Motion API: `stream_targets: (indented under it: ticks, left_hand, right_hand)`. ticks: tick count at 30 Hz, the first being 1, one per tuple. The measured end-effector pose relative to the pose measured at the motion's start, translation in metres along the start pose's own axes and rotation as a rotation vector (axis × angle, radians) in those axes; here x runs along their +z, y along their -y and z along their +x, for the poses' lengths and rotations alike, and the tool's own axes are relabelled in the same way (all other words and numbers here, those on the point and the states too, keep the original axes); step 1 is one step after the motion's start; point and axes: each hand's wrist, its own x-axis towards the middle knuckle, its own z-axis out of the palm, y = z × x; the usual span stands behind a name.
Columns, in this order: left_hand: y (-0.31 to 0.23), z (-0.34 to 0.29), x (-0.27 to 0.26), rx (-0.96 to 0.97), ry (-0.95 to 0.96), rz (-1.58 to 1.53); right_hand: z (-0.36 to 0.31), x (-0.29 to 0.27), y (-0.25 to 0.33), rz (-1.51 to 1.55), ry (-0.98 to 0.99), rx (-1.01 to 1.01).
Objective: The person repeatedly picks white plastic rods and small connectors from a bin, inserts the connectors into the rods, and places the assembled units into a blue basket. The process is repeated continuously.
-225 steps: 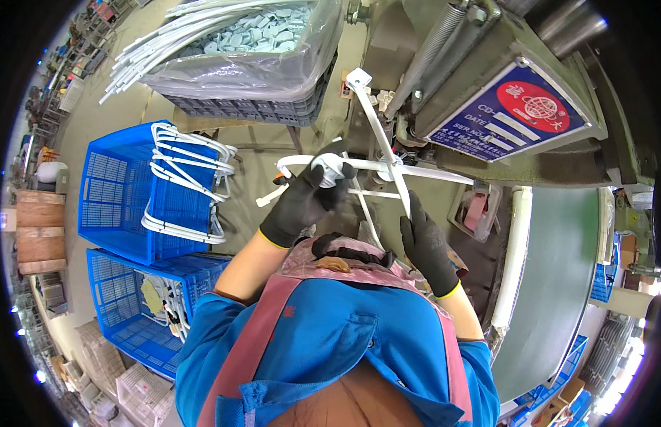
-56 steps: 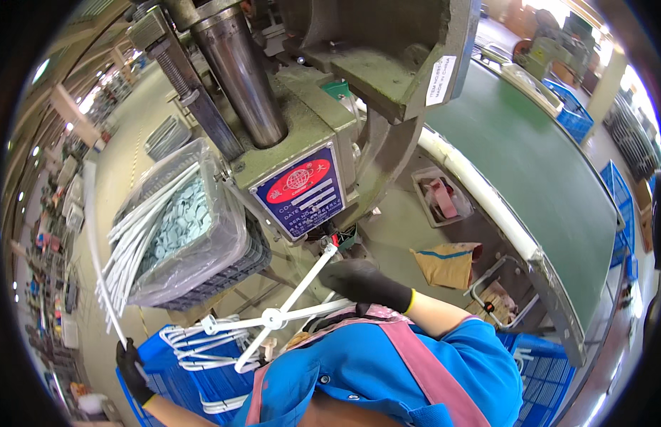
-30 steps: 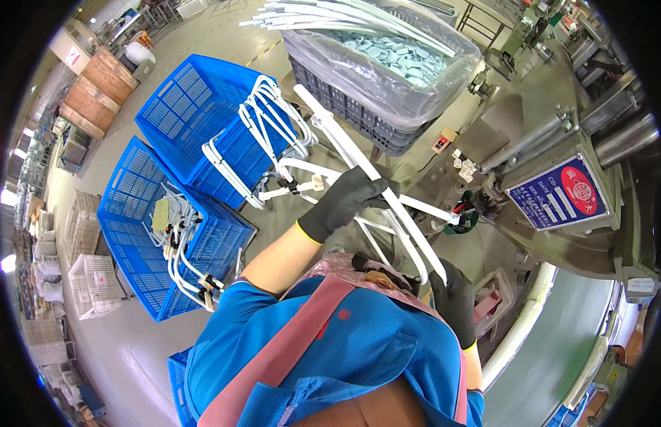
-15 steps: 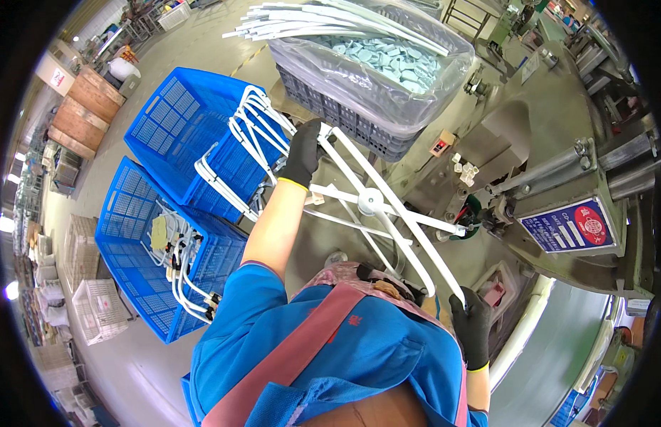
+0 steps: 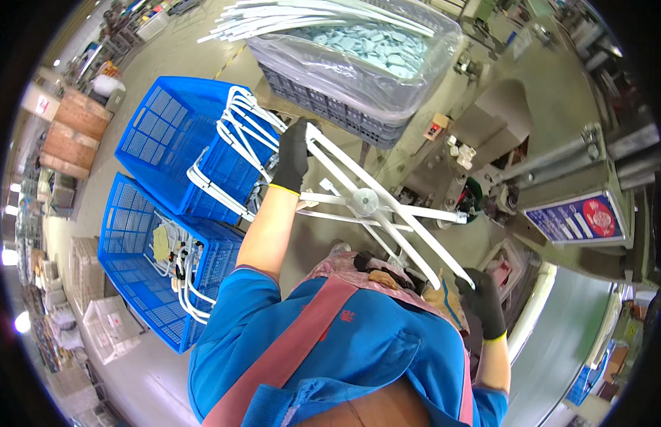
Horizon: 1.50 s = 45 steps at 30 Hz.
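A white tubular frame [image 5: 344, 162] spans between my hands, its crossing bars meeting at a round disc [image 5: 365, 202]. My left hand [image 5: 293, 153], in a black glove with a yellow cuff, is closed around the frame's upper end. At the lower right, my right hand [image 5: 480, 302], gloved the same way, is closed at the tip of the long outer tube; its fingers are partly hidden. One bar reaches right toward the machine [image 5: 558, 178]. More bent white tube frames [image 5: 248, 117] rest at the blue crate [image 5: 156, 135] beside my left hand.
A second blue crate [image 5: 120, 242] at the left holds white tube parts [image 5: 191, 299]. Ahead stands a dark grey crate [image 5: 330, 99] lined with clear plastic, with pale flat pieces [image 5: 366, 46] and long white tubes [image 5: 273, 20]. A tub [image 5: 514, 260] sits near my right hand.
The frame has shifted slightly left in view, along with my left hand. My right hand has moved a little right, and its fingers sit nearer the tube's tip. The surroundings shift with my head.
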Motion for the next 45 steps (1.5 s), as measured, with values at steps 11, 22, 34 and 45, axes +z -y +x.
stream_targets:
  ticks: [11, 22, 34, 45]
  left_hand:
    - [0.000, -0.019, -0.011, -0.095, -0.224, 0.200]
    - [-0.061, -0.058, 0.084, 0.865, 0.743, 1.038]
    - [-0.070, -0.052, 0.083, 0.797, 0.824, 1.013]
    - [-0.070, -0.049, 0.079, 0.778, 0.810, 1.001]
  right_hand:
    - [0.066, -0.006, 0.023, -0.263, -0.248, -0.217]
    - [0.077, -0.009, -0.004, -0.786, -0.625, -0.607]
    - [0.089, 0.002, -0.043, -0.882, -0.452, -0.593]
    - [0.087, 0.002, -0.057, 0.361, -0.157, -0.150]
